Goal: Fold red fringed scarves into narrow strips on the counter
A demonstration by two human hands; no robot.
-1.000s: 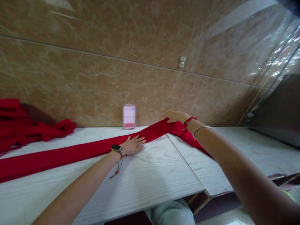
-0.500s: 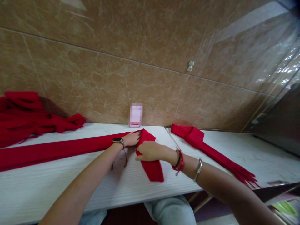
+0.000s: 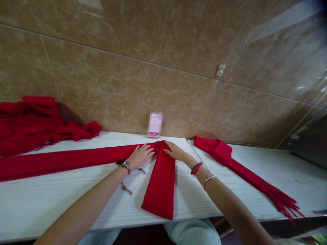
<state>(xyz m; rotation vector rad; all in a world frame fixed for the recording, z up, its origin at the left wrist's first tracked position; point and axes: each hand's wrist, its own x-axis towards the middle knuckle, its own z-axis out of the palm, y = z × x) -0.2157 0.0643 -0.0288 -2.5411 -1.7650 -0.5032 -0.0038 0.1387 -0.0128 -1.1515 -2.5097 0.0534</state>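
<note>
A long red scarf (image 3: 76, 160) runs across the white table from the left. Near the middle it bends at a diagonal fold, and a wide flap (image 3: 161, 187) comes down toward the table's front edge. My left hand (image 3: 141, 156) lies on the scarf just left of the bend, its fingers spread. At the top corner of the fold rests my right hand (image 3: 176, 150), fingers stretched out and touching the cloth. To the right is another red scarf (image 3: 217, 149), folded at its upper end, with its fringed tail reaching toward the front edge.
Bunched red cloth (image 3: 38, 126) is heaped against the wall at the left. A phone (image 3: 154, 125), its screen blurred, leans on the brown marbled wall (image 3: 122, 95) behind the fold. A seam in the white tabletop (image 3: 201, 161) passes left of the folded scarf.
The flap has swung down and to the left and now lies longer toward me. My right hand has loosened from the cloth and moved up to the fold's corner. The view has shifted slightly.
</note>
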